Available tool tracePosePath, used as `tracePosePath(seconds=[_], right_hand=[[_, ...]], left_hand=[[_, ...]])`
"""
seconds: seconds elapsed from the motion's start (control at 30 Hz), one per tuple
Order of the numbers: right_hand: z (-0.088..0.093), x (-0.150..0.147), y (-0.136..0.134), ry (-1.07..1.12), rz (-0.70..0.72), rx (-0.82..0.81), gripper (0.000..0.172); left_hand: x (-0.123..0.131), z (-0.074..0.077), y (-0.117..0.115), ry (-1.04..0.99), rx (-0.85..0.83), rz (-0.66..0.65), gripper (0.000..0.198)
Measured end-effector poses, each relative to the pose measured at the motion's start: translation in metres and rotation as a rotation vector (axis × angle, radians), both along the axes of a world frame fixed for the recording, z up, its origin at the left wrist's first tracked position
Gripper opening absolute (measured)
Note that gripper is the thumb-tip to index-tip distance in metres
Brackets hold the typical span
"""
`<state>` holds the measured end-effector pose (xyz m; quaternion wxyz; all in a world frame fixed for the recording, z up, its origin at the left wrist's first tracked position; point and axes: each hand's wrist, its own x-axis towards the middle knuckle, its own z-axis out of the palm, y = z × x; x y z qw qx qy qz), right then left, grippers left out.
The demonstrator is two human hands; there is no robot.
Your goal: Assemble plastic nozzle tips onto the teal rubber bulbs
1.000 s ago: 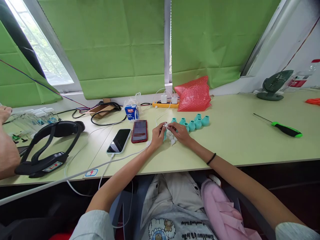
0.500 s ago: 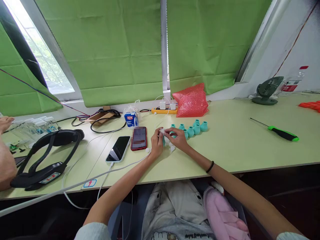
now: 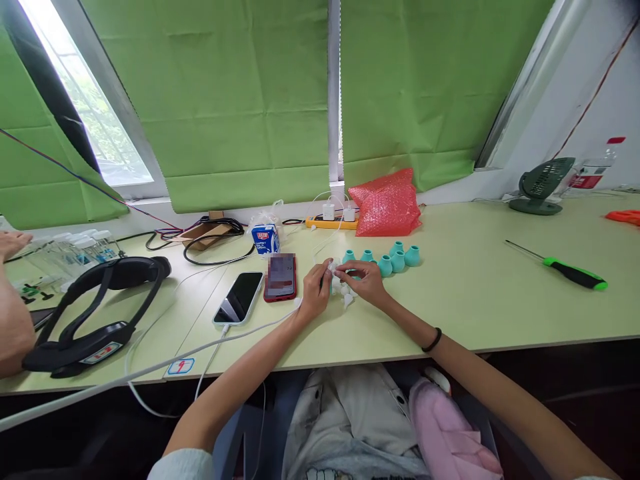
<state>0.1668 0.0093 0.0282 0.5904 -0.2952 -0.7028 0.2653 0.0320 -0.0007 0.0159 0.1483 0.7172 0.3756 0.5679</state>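
Observation:
Above the table, my left hand (image 3: 316,290) is closed, its fingertips around a small teal pot-shaped piece (image 3: 331,285) that is mostly hidden. A small whitish translucent piece (image 3: 335,265) shows at the top, between the fingertips of both hands. My right hand (image 3: 369,283) pinches that whitish piece from the right. Below the hands lie several small white pieces (image 3: 347,299), partly covered. Just beyond my right hand stand several teal vase-shaped pots (image 3: 398,261) in a loose cluster.
Two phones, one white-edged (image 3: 238,299) and one red-cased (image 3: 281,279), lie left of my hands. A white cable (image 3: 200,350) crosses my left forearm. Farther out are a milk carton (image 3: 265,239), power strip (image 3: 330,223), red bubble bag (image 3: 387,207), screwdriver (image 3: 565,268), black headset (image 3: 100,313) and another person's arm (image 3: 14,313).
My hands have shifted slightly and stay together at the whitish piece. My right fingers have moved a little on it. The whole view has moved slightly.

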Motion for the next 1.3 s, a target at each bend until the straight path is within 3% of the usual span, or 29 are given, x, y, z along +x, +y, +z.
tracePosePath(seconds=[0.4,1.07,1.3], right_hand=[[-0.005,-0.005,0.009,0.091,0.008,-0.073,0.022],[-0.004,-0.003,0.005,0.087,-0.111,-0.142,0.016],[-0.006,-0.004,0.007,0.113,-0.084,-0.196,0.018]], left_hand=[[0.008,0.001,0.002,-0.035,-0.012,0.109,0.032],[0.008,0.0,0.001,0.165,0.095,0.233,0.029],[0.009,0.001,0.0,0.218,0.11,0.298,0.029]])
